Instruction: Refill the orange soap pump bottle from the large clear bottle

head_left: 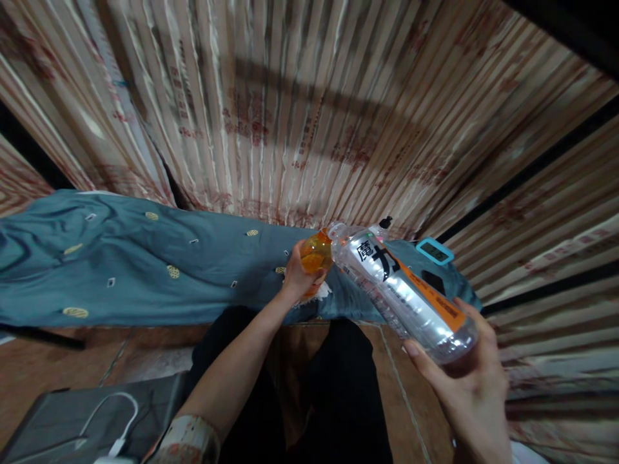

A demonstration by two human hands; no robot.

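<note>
My right hand (pixel 467 377) grips the base of a clear plastic bottle (pixel 401 293) with an orange and white label. The bottle is tilted, and its open mouth points left and up toward a small cup of orange liquid (pixel 315 254). My left hand (pixel 297 277) holds that cup from below, right at the bottle's mouth. Both are held above the edge of a bed covered in a blue-grey sheet (pixel 126 270).
A striped curtain (pixel 309 103) hangs behind the bed. A small teal device with a screen (pixel 435 251) and a black-capped object (pixel 385 223) lie on the bed near the bottle. A dark case with a white cable (pixel 97 422) sits on the floor at lower left. My dark-trousered legs (pixel 333 393) are below.
</note>
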